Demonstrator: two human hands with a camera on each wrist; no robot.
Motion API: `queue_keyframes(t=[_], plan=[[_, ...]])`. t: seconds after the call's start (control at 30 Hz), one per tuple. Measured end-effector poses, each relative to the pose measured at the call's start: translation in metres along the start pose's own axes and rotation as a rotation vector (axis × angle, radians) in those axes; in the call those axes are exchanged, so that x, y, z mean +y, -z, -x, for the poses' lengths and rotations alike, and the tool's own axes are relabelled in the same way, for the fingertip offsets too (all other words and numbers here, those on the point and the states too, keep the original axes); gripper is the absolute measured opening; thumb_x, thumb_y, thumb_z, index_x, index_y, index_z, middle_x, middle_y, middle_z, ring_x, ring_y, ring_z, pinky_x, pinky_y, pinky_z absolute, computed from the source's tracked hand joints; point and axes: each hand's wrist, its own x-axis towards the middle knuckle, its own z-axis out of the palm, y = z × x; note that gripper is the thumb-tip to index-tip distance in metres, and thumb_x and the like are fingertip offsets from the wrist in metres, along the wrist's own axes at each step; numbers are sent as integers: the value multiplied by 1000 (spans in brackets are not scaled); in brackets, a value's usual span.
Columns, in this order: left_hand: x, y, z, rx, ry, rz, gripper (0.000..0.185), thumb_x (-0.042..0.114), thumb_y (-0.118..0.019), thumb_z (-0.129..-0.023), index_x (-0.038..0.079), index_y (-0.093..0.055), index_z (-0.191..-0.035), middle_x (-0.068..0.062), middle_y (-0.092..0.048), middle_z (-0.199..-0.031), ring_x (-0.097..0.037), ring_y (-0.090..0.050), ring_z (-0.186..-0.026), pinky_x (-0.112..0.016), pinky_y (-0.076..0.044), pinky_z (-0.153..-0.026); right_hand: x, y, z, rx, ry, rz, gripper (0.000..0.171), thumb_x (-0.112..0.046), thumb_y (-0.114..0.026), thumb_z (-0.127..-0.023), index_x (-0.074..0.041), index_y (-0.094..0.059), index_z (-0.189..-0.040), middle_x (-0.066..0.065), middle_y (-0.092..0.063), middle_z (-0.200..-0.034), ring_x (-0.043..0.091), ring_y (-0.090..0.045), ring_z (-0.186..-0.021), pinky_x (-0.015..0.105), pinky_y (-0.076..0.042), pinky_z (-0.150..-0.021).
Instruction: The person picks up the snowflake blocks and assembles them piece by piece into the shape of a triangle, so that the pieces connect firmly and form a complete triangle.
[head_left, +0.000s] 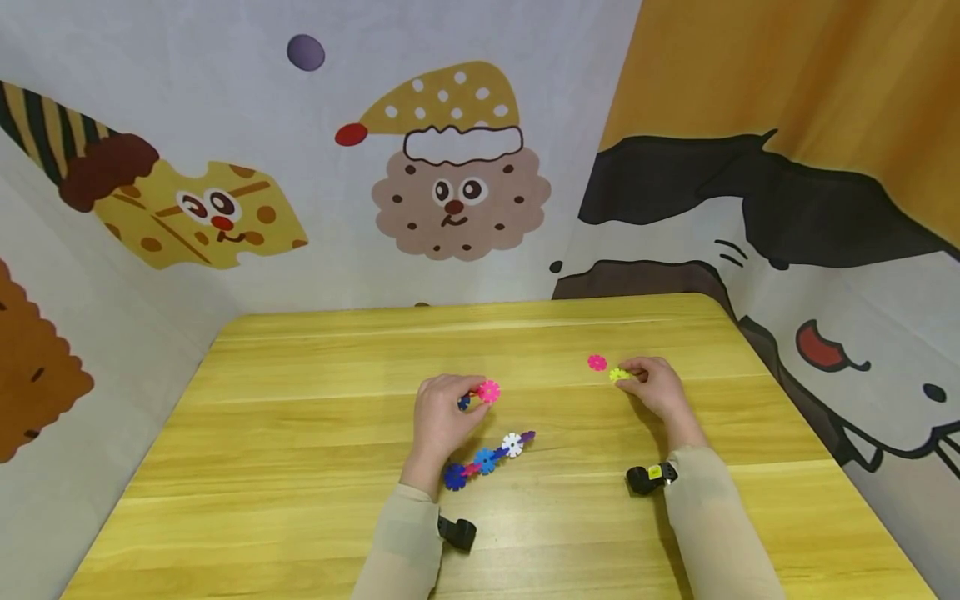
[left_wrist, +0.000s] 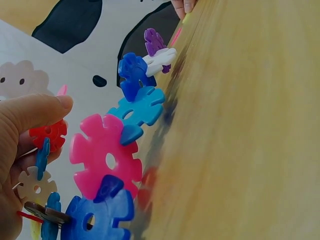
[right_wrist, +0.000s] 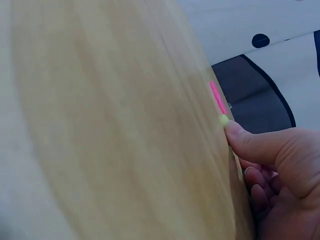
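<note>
My left hand [head_left: 444,421] grips one end of a chain of notched plastic snowflake discs, with a pink disc [head_left: 489,392] at its fingertips. In the left wrist view a red disc [left_wrist: 48,135] and a cream disc [left_wrist: 37,184] show beside the fingers. From there the chain runs on through a dark blue disc [head_left: 455,477], a light blue disc [head_left: 485,461] and a white disc [head_left: 512,444] to a purple disc [head_left: 528,436]. The palm hides part of it. Further right, my right hand [head_left: 660,387] pinches a yellow disc [head_left: 618,375] close over the table.
A loose pink disc [head_left: 597,362] lies on the wooden table [head_left: 337,467] just left of the yellow one. Behind the table's far edge hangs a printed cloth [head_left: 330,225] with cartoon figures. Black wrist cameras [head_left: 457,533] are strapped over both sleeves.
</note>
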Motion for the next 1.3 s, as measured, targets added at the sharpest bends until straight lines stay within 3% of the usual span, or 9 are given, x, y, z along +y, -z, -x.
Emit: queue_keyframes(t=[0.3, 0.53, 0.97, 1.3], plan=[[-1, -1, 0, 11, -13, 2, 29, 17, -87, -75, 13, -77, -102, 1, -75, -93, -18, -68, -88, -41, -46, -92, -2, -3, 7, 29, -33, -100, 29, -5, -72, -89, 4, -58, -113, 18, -59, -98, 24, -51, -85, 33, -42, -72], [-2, -2, 0, 19, -18, 7, 29, 18, -88, -75, 13, -77, -102, 2, -75, -93, -17, -67, -87, -41, -46, -92, -13, -13, 18, 4, 2, -159, 22, -2, -68, -92, -1, -62, -113, 13, -63, -95, 22, -52, -82, 32, -43, -71], [-1, -1, 0, 8, -7, 8, 29, 16, -87, -75, 13, -77, -102, 2, -75, -92, -17, -67, -86, -41, -46, -91, -68, -51, 25, -75, 136, -298, 15, -2, -72, -89, 1, -65, -101, 7, -64, -89, 19, -58, -82, 27, -48, -72], [0, 0, 1, 1, 3, 7, 29, 18, -87, -76, 12, -77, -103, 1, -75, -94, -19, -67, -89, -42, -47, -92, -115, -78, 24, -57, 183, -419, 8, -2, -74, -87, -3, -69, -94, 6, -69, -89, 18, -63, -82, 25, -53, -75]])
